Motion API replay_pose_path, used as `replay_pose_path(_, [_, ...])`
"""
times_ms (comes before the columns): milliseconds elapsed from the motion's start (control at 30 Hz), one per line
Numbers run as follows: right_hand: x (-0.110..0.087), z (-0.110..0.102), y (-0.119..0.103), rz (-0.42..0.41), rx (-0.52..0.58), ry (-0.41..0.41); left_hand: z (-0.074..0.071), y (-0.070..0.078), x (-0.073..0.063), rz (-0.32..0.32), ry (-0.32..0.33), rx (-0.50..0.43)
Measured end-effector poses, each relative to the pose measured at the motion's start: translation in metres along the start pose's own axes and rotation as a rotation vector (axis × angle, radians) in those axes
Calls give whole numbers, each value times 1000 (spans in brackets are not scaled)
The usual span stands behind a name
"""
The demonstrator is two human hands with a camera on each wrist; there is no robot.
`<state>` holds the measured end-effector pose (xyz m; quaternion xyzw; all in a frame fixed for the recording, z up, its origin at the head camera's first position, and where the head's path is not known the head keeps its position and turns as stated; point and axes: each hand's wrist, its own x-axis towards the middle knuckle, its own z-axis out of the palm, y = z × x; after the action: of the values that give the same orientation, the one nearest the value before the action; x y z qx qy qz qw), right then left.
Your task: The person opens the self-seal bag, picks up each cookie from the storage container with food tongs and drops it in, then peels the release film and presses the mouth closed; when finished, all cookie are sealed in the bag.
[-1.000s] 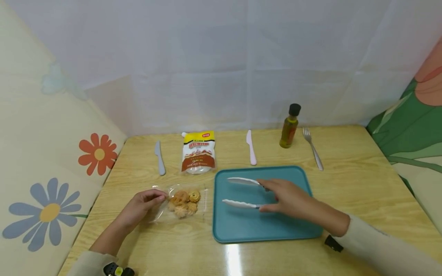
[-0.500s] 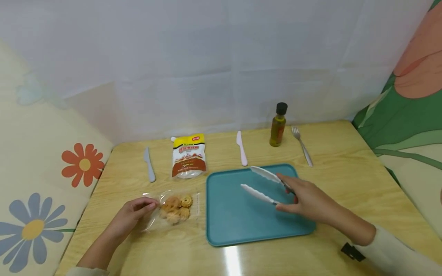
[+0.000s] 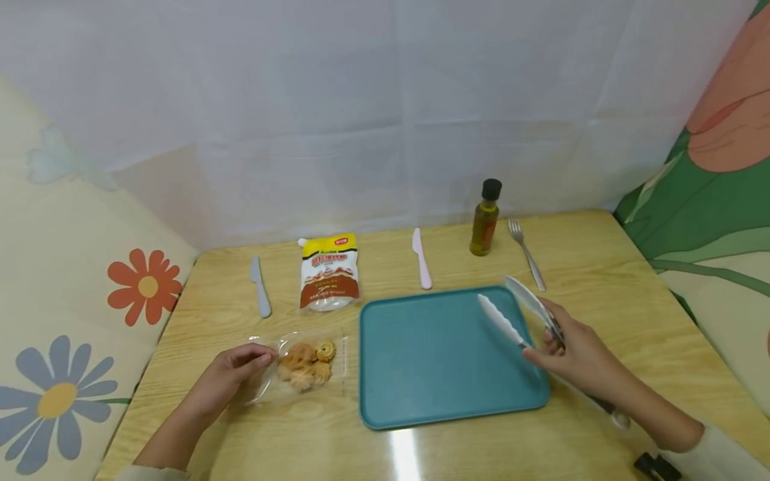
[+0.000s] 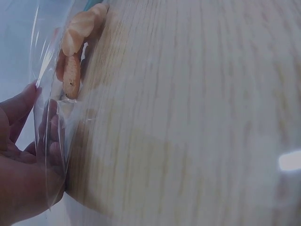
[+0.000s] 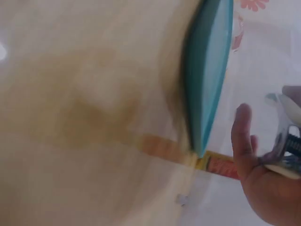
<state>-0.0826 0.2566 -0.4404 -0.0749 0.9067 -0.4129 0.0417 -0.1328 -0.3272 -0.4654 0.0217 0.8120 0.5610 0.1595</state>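
Note:
My left hand (image 3: 225, 379) pinches the left edge of a clear plastic bag (image 3: 338, 381) lying on the table. Inside the bag several golden cookies (image 3: 307, 366) are bunched together; the left wrist view shows the film running across the fingers. My right hand (image 3: 592, 361) grips a pair of tongs (image 3: 502, 321) with pale, wavy-edged tips. Their two arms are spread apart with nothing between them, over the right part of a teal tray (image 3: 433, 367). In the right wrist view the tongs are only partly visible, at the right edge.
Along the back of the wooden table (image 3: 289, 441) lie a grey knife (image 3: 261, 287), a white, yellow and brown pouch (image 3: 329, 274), a pink knife (image 3: 422, 259) and a fork (image 3: 527, 255). A dark-capped oil bottle (image 3: 484, 220) stands upright between the pink knife and fork.
My right hand has carried the tongs rightward, from over the tray's middle to its right edge. The left hand keeps hold of the bag. The head view has shifted slightly.

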Motion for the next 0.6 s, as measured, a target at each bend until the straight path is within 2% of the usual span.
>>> replay_pose_path(167, [-8,-3,11,41,96,54,0,0,0,-1,6,4])
replay_pose_path(233, [-11,-5,14,58,95,60,1,0,0,2,9,4])
replay_pose_path(600, [-24,-10,40,194,-68,100,0,0,0,16,-4,-6])
